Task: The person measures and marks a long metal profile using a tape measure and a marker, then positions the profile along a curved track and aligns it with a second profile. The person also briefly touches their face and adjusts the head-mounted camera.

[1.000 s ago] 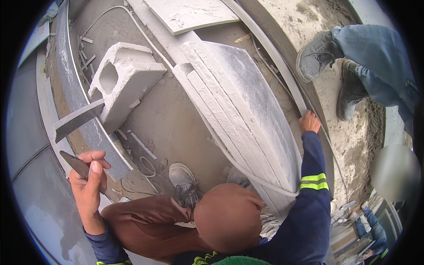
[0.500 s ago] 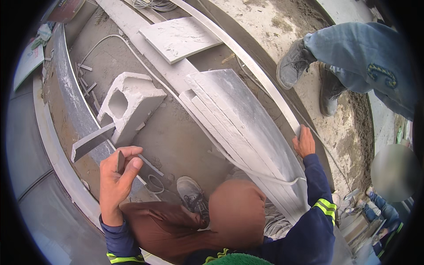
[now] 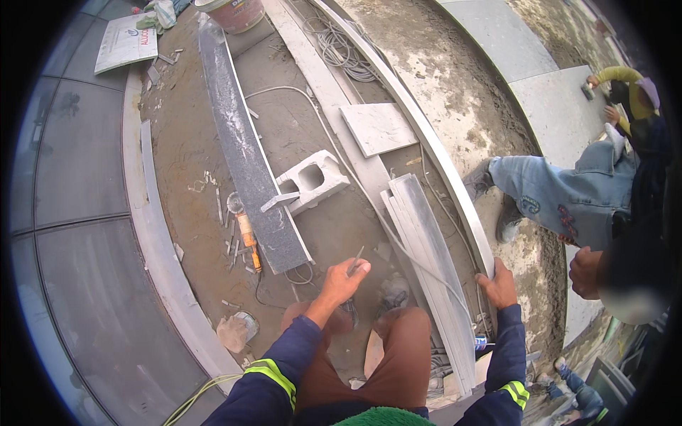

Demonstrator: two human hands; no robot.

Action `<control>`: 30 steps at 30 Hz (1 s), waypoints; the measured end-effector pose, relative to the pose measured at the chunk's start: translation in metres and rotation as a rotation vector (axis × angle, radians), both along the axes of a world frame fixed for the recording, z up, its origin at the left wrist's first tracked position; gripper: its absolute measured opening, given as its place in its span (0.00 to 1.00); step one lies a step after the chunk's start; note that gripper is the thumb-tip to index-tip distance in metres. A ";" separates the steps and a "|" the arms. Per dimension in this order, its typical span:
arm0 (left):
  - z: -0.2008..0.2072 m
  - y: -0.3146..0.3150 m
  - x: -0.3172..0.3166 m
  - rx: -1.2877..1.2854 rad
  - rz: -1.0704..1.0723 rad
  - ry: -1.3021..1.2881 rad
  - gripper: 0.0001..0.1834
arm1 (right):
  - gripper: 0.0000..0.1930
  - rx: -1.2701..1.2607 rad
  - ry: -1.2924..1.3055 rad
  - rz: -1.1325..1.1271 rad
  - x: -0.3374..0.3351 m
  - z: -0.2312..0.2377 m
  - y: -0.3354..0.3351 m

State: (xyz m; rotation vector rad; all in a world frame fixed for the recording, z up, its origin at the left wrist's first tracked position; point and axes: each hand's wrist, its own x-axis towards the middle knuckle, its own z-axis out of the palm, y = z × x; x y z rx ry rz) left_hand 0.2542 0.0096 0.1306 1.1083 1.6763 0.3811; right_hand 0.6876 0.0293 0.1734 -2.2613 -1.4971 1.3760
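My left hand [image 3: 339, 280] is raised in front of my knees, its fingers closed on a thin dark pencil-like stick [image 3: 357, 255] that points upward. My right hand [image 3: 499, 285] grips the near end of a long, pale, curved-looking strip [image 3: 447, 156], thumb on one side and fingers on the other. Between my hands lies a stack of long grey stone strips [image 3: 426, 234] with a hose or cable across it. Ahead of my left hand, a long speckled dark stone slab [image 3: 241, 135] rests near a hollow concrete block [image 3: 323, 186]; a short stone offcut [image 3: 279, 201] lies across the slab's edge.
An orange angle grinder [image 3: 247, 238] lies left of the slab. Coiled cable [image 3: 344, 53], a square white tile [image 3: 380, 128] and a bucket [image 3: 231, 14] are farther off. A person in jeans [image 3: 561, 184] is close on the right; another person's hand [image 3: 611, 113] shows beyond.
My view has swung and widened. My left hand, still holding the stick, has moved away from the offcut and slab. My right hand stays on the strip; the person in jeans now shows more fully.
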 end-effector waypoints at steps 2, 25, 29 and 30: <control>0.054 -0.028 0.018 -0.103 -0.003 -0.034 0.24 | 0.28 0.033 0.254 -0.110 -0.013 0.061 0.004; 0.239 -0.338 -0.171 -0.383 0.361 0.084 0.22 | 0.17 0.055 0.529 -0.191 -0.152 0.358 -0.111; 0.249 -0.352 -0.205 -0.273 0.395 0.002 0.23 | 0.15 0.144 0.539 -0.169 -0.225 0.390 -0.134; 0.262 -0.350 -0.214 -0.246 0.385 0.013 0.23 | 0.16 0.166 0.537 -0.171 -0.244 0.400 -0.144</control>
